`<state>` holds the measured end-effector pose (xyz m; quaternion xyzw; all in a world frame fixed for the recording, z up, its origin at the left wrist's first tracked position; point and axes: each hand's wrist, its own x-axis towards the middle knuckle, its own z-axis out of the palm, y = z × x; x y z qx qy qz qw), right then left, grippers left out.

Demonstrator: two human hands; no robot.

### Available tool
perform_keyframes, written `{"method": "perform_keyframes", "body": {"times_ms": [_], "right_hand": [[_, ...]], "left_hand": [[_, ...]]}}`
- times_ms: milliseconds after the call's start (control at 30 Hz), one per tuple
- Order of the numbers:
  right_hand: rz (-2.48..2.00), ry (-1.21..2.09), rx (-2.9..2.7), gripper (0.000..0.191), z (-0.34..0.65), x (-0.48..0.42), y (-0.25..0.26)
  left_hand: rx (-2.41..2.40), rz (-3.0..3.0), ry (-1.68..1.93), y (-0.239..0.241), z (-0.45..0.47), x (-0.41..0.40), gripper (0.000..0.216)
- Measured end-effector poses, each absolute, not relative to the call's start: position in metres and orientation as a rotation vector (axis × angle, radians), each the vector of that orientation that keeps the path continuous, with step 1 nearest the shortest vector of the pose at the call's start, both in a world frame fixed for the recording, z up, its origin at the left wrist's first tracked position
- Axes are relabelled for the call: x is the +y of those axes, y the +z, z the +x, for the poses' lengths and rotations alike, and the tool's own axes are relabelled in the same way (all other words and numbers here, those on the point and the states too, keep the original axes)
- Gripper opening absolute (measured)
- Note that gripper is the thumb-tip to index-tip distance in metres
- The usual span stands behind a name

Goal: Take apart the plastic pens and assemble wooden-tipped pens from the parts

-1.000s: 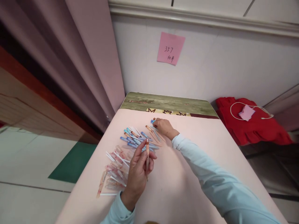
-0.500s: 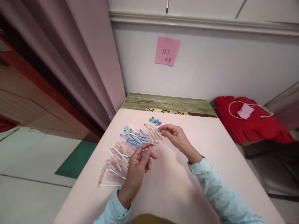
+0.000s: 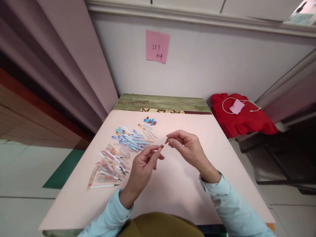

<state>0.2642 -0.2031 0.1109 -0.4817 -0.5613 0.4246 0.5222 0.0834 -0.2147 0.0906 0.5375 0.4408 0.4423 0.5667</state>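
My left hand (image 3: 143, 166) pinches a slim pen tube (image 3: 160, 148) whose orange-brown end points up to the right. Just beyond that end, my right hand (image 3: 190, 148) grips a small brown piece (image 3: 167, 140) between thumb and fingertips. The two parts are very close; whether they touch is hard to tell. Behind them lie a few loose pen tubes (image 3: 148, 131) and a little heap of blue and brown pen plugs (image 3: 150, 121). Left of my hands is a pile of blue, grey and orange-ended pen tubes (image 3: 132, 139).
Nearer me on the left are translucent pinkish pen casings (image 3: 108, 151) mixed with white ink refills (image 3: 105, 186). A pale cloth covers the table (image 3: 187, 197). At the back right lie a red cloth (image 3: 247, 123) and a white cable. A pink note (image 3: 157, 46) hangs on the wall.
My right hand has come from beside the loose pen tubes to the tip of the tube in my left hand, bringing the brown piece. The camera view has shifted.
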Motion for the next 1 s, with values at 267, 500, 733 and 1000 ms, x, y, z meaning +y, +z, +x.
{"method": "perform_keyframes", "body": {"times_ms": [267, 500, 733, 1000], "right_hand": [[-1.183, 1.002, -1.379, 0.019, 0.267, -0.216, 0.1], [-1.079, 1.193, -1.228, 0.026, 0.267, -0.217, 0.108], [-1.006, 1.199, -1.294, 0.023, 0.266, -0.215, 0.117], [-1.008, 1.154, -1.315, 0.021, 0.259, -0.216, 0.122]], "left_hand": [[1.055, 1.271, 1.007, 0.086, 0.089, -0.225, 0.024], [1.0, 1.209, 0.982, 0.095, 0.095, -0.225, 0.024], [0.853, 0.866, 0.838, 0.099, 0.09, -0.227, 0.03], [0.773, 0.746, 0.833, 0.106, 0.089, -0.228, 0.028]]}}
